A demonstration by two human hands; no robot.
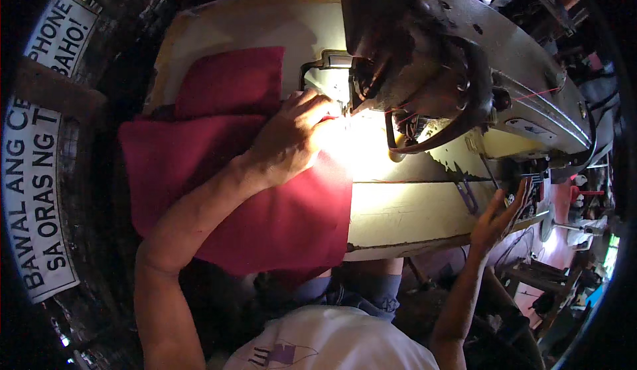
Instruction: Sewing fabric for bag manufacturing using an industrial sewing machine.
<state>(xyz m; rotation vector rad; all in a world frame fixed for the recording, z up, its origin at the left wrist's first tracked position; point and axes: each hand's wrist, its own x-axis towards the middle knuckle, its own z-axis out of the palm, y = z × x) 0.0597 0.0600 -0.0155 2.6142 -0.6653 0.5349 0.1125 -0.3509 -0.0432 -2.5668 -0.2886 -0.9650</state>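
Observation:
My left hand (292,138) is at the sewing machine's needle area (350,95), fingers curled together over maroon fabric (225,211); glare hides what the fingertips hold. A second, smaller maroon piece (229,81) lies above the large one on the pale machine table (405,214). The dark machine head (431,65) spans the upper right, with red thread on it. My right hand (497,214) is at the table's right end, fingers stretched out, just right of scissors (468,194) with purple handles.
Printed signs (30,197) stand along the left side. The table's front edge runs above my lap. At the right are cables, wooden furniture (541,277) and other clutter beyond the table, over a pinkish floor.

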